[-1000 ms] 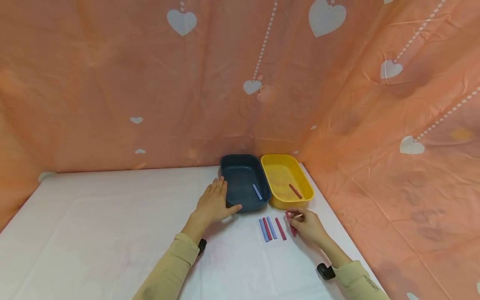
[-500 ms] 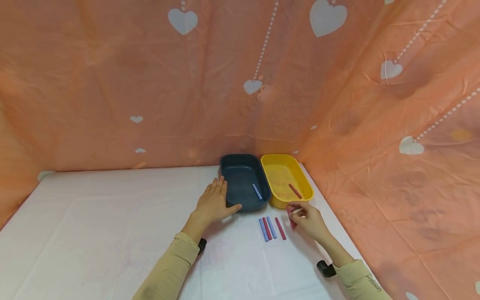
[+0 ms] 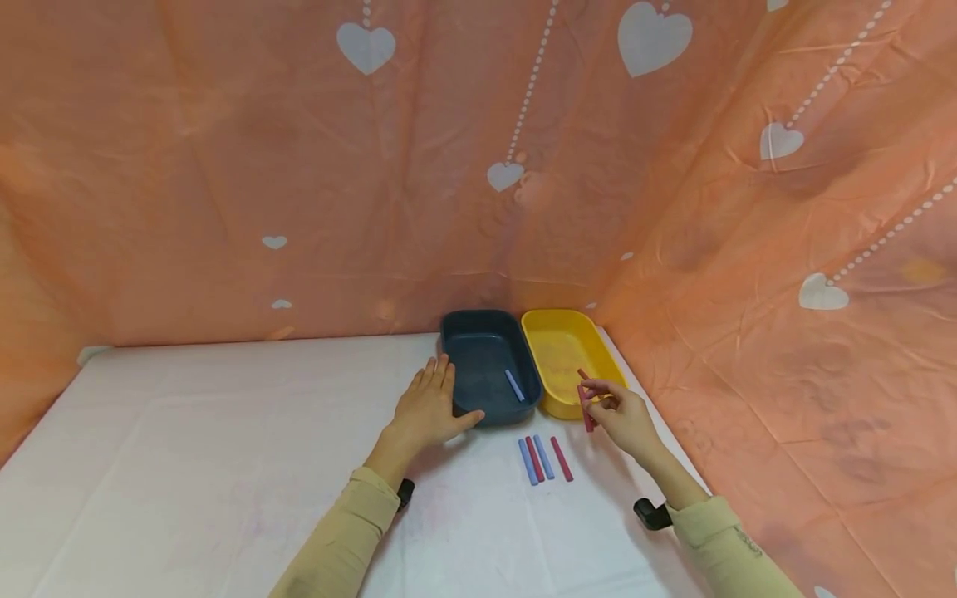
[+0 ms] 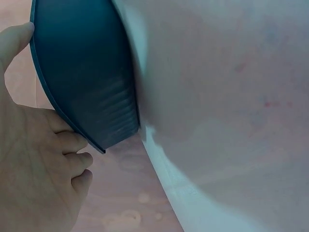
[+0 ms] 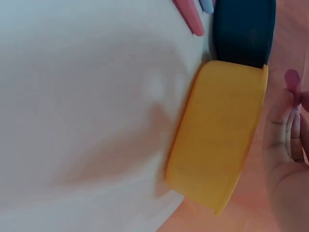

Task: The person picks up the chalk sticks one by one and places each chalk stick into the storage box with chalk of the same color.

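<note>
"What's your right side doing?"

"From my station, with twelve o'clock pointing away from the person, I see the right hand [image 3: 622,422] pinching a red stick [image 3: 587,422] between thumb and fingers. It hangs at about half past five of the yellow tub [image 3: 557,353], and the wrist view shows it clear of the wall."

"And the left?"

"I have the left hand [image 3: 424,411] touching the dark blue tub [image 3: 478,353], its fingers straight at the rim's nine o'clock, thumb near seven, spread apart."

"Other sticks?"

"A blue stick [image 3: 515,385] lies inside the dark tub at four o'clock. The yellow one holds a second red stick [image 3: 582,374], partly hidden from me. At the right hand's eight o'clock, four loose sticks [image 3: 544,458], two blue and two red, lie on the white table [image 3: 224,465]."
</note>
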A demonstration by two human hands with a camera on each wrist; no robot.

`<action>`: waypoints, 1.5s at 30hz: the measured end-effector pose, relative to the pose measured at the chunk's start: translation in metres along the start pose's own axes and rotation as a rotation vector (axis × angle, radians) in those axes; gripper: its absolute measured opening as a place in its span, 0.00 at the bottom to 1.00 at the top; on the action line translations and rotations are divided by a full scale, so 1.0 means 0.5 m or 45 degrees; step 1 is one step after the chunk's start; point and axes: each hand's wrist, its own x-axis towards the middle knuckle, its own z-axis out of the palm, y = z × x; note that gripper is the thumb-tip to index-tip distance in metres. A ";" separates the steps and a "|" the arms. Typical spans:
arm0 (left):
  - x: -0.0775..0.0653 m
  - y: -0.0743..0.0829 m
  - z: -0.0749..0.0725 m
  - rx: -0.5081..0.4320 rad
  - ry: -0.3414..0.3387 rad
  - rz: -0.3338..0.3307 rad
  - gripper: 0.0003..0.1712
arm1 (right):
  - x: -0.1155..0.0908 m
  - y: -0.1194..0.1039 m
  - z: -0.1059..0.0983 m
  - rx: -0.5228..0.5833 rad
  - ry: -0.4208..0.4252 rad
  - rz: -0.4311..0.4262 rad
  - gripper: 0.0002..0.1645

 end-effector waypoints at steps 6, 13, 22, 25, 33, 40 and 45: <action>-0.001 -0.002 0.001 -0.007 0.010 -0.004 0.62 | 0.032 -0.012 -0.007 0.008 0.014 -0.017 0.20; -0.003 -0.003 0.006 0.003 0.002 -0.012 0.62 | 0.075 -0.009 0.001 0.031 -0.002 -0.046 0.20; -0.007 0.000 0.008 -0.003 0.032 0.007 0.61 | 0.125 0.000 0.017 -0.009 -0.039 0.024 0.22; -0.007 0.001 0.007 0.005 0.034 0.011 0.61 | 0.140 0.005 0.020 -0.008 -0.073 0.062 0.23; -0.007 0.002 0.006 0.009 0.027 -0.001 0.61 | 0.175 0.021 0.036 -0.009 -0.144 0.097 0.23; -0.004 0.001 0.003 0.012 0.024 -0.005 0.61 | 0.199 0.032 0.041 -0.048 -0.234 0.132 0.23; -0.002 0.000 0.002 0.008 0.022 -0.008 0.61 | 0.216 0.042 0.045 -0.057 -0.294 0.192 0.20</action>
